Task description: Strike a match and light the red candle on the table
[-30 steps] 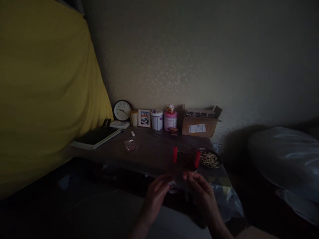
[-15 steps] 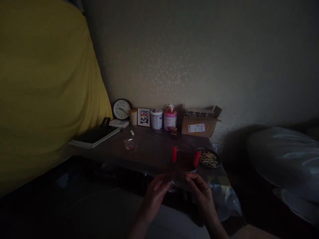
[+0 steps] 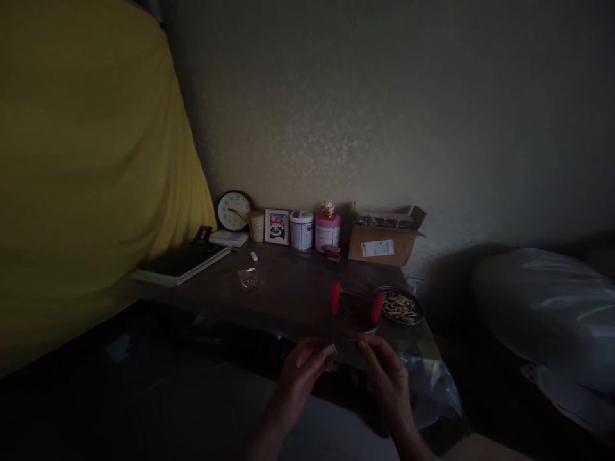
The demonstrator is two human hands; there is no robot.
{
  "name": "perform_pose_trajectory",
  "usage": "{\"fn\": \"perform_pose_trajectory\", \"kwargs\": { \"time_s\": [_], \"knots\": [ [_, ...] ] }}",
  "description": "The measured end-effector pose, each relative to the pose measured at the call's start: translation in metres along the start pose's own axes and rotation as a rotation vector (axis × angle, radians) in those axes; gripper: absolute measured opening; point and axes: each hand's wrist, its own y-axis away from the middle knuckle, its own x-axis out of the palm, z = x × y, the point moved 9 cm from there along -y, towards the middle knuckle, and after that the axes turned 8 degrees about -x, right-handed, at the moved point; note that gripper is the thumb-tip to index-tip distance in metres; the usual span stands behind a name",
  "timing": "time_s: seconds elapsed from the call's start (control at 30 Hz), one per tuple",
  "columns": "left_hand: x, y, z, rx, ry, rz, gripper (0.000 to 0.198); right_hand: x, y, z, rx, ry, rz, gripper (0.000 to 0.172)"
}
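Note:
My left hand (image 3: 301, 372) is closed, thumb against fingers, on a small object with a pale end (image 3: 330, 350) that sticks out toward the right; the dimness hides its kind. My right hand (image 3: 387, 368) pinches thumb to forefinger close by, and whatever it holds is too small and dark to make out. Both hands hover in front of the table's near edge. Just beyond them stands a round tin (image 3: 354, 314) with dark contents. Two red candles rise at it, one at the left (image 3: 335, 299) and a tilted one at the right (image 3: 378, 308).
A round dish of matchsticks (image 3: 400, 307) lies right of the tin. A clear packet (image 3: 249, 279) and a small white piece (image 3: 254, 256) lie on the dark table (image 3: 288, 282). Along the wall stand a clock (image 3: 234, 210), a panda picture (image 3: 277, 226), tubs (image 3: 302, 232) and a carton (image 3: 382, 246).
The pale end in my left hand shows more than before. My right fingers have shifted slightly. The view has moved a little; the table things stay put.

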Motion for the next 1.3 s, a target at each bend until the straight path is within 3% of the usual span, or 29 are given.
{"fn": "perform_pose_trajectory", "kwargs": {
  "time_s": [0.33, 0.73, 1.3],
  "knots": [
    [-0.004, -0.004, 0.001, -0.014, 0.001, -0.037, 0.023, 0.006, 0.002, 0.005, -0.125, 0.122, 0.015, 0.017],
    [-0.004, -0.004, 0.005, -0.007, 0.016, -0.050, 0.021, 0.031, 0.018, 0.039, -0.557, 0.402, 0.177, 0.019],
    [-0.002, -0.003, 0.001, -0.008, -0.019, -0.054, 0.023, 0.033, 0.017, 0.039, -0.530, 0.439, 0.187, 0.023]
  ]
}}
